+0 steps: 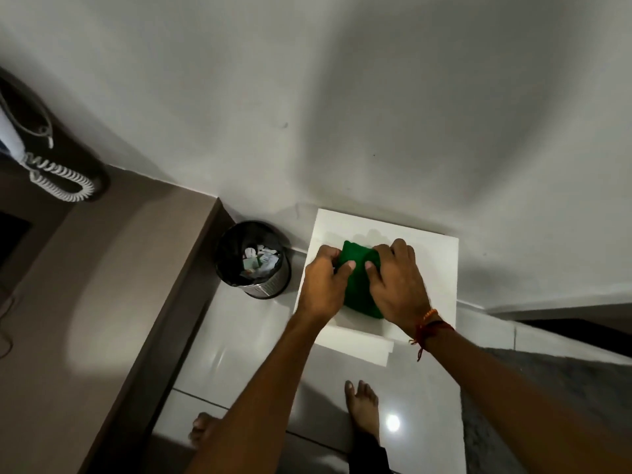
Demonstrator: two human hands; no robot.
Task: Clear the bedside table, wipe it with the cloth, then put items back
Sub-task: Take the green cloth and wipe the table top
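Note:
A white square bedside table (434, 268) stands against the wall. A green cloth (359, 282) lies bunched on its top, near the middle. My left hand (323, 282) grips the cloth's left side, thumb on top. My right hand (396, 282) presses and holds its right side; red threads circle that wrist. The cloth's lower part is partly hidden by both hands. No other items show on the table top.
A round metal bin (254, 260) with a black liner and scraps of rubbish stands on the floor left of the table. A brown counter (102, 285) runs along the left, with a corded phone (51, 165). My bare feet (362, 408) stand on glossy tiles.

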